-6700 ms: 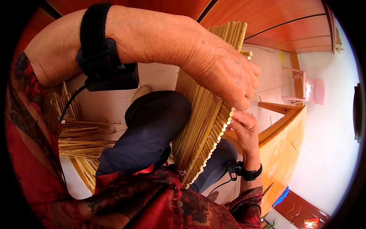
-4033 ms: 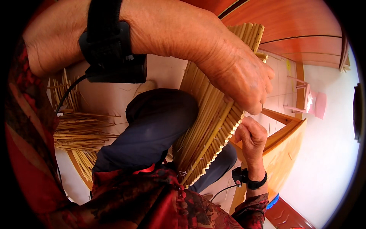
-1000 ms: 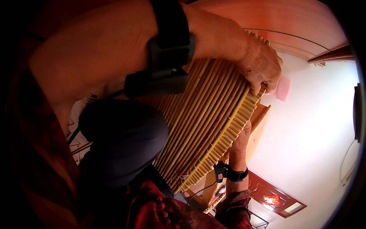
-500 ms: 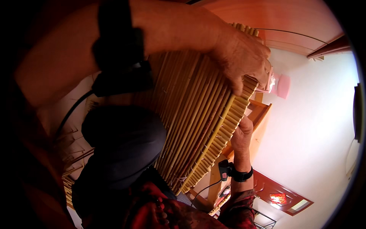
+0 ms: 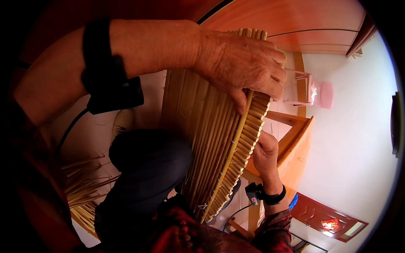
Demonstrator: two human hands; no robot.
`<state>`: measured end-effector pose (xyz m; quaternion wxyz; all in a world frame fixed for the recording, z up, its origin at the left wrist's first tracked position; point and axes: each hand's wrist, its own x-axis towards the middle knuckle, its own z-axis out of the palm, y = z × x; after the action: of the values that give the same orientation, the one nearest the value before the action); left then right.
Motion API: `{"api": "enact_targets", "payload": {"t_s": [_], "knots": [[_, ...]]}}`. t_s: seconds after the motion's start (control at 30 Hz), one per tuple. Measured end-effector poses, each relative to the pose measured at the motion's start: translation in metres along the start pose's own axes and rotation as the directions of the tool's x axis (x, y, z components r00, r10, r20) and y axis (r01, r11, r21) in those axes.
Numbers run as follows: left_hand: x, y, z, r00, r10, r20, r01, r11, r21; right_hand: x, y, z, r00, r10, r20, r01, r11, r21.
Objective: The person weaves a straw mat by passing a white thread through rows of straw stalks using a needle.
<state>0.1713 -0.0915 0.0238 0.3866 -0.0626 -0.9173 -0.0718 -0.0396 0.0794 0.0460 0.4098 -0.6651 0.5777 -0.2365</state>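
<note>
A stiff mat of yellow-brown reed stalks [image 5: 206, 126], bound side by side with thin pale thread, stands tilted in front of me. Short cut stalk ends [image 5: 246, 143] form a thick row along its right edge, beside one long yellow rod [image 5: 230, 158]. My left hand [image 5: 247, 63] is closed over the upper part of this edge, its thumb on the front face and its fingers bent round the stalk ends. Lower down, my right hand [image 5: 266, 155] is against the edge from behind. The mat hides most of its fingers. Both wrists wear black straps with small devices.
My dark-clad knee [image 5: 149, 156] is left of the mat. Loose stalks [image 5: 84, 185] lie on the floor at the lower left. A wooden table [image 5: 295, 156] stands just beyond my right hand, with a pink chair [image 5: 324, 95] farther off. A reddish wooden panel [image 5: 303, 25] is at the top.
My left hand and the mat's upper end have shifted left in view, while the background has shifted right. My left hand keeps its grip. My right hand sits slightly lower, still behind the edge.
</note>
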Motion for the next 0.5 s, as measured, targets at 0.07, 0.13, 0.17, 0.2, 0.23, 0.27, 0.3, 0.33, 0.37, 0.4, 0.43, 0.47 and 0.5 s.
{"api": "enact_targets", "payload": {"t_s": [0.07,0.13,0.17,0.2,0.23,0.27,0.3,0.33,0.37,0.4,0.43,0.47,0.5], "knots": [[0.0007,-0.0002,0.002,1.0,0.011,-0.015,-0.011,1.0,-0.022,-0.0018,0.0007,0.0002,1.0,-0.014,-0.008,0.014,1.0,-0.027],[0.0005,-0.0002,0.0043,0.999,0.021,-0.03,-0.022,0.999,-0.045,0.0028,0.0005,-0.0006,0.999,-0.048,0.008,0.048,0.997,-0.068],[0.0005,-0.0001,0.0045,0.999,0.019,-0.031,-0.02,0.999,-0.037,0.0047,0.001,-0.0015,0.996,-0.083,0.027,0.085,0.99,-0.111],[0.0009,-0.0003,0.0047,0.999,0.018,-0.031,-0.019,0.999,-0.03,0.0046,0.0023,-0.0024,0.996,-0.083,0.026,0.085,0.991,-0.104],[0.0018,-0.0006,0.005,1.0,0.017,-0.025,-0.017,0.999,-0.032,0.0044,0.0038,-0.0033,0.996,-0.086,0.034,0.089,0.992,-0.088],[0.0022,0.0001,0.0057,1.0,0.013,-0.017,-0.013,0.999,-0.041,0.0037,0.0057,-0.0034,0.995,-0.09,0.043,0.093,0.993,-0.072],[0.0024,0.0004,0.0058,1.0,0.008,-0.012,-0.008,0.999,-0.049,0.0036,0.0054,-0.0036,0.995,-0.091,0.044,0.094,0.993,-0.065],[0.0025,0.0006,0.0058,1.0,0.005,-0.007,-0.005,0.999,-0.051,0.0035,0.0041,-0.0035,0.994,-0.098,0.051,0.102,0.991,-0.086],[0.0027,0.0008,0.0059,1.0,0.009,-0.016,-0.01,0.999,-0.05,0.0034,0.0029,-0.0036,0.993,-0.105,0.057,0.111,0.988,-0.106],[0.0028,0.0007,0.0058,1.0,0.016,-0.027,-0.017,0.999,-0.048,0.004,0.0018,-0.0041,0.993,-0.106,0.057,0.111,0.989,-0.102],[0.0026,0.001,0.0057,1.0,0.015,-0.022,-0.016,0.999,-0.049,0.0048,0.0007,-0.0047,0.994,-0.091,0.068,0.098,0.99,-0.106],[0.0024,0.0013,0.0056,1.0,0.008,-0.008,-0.008,0.999,-0.033,0.0055,0.0,-0.0051,0.994,-0.076,0.079,0.084,0.99,-0.11],[0.0029,0.0009,0.0053,1.0,0.002,0.005,-0.002,1.0,-0.016,0.0063,-0.0011,-0.0055,0.994,-0.077,0.076,0.084,0.991,-0.107]]}}
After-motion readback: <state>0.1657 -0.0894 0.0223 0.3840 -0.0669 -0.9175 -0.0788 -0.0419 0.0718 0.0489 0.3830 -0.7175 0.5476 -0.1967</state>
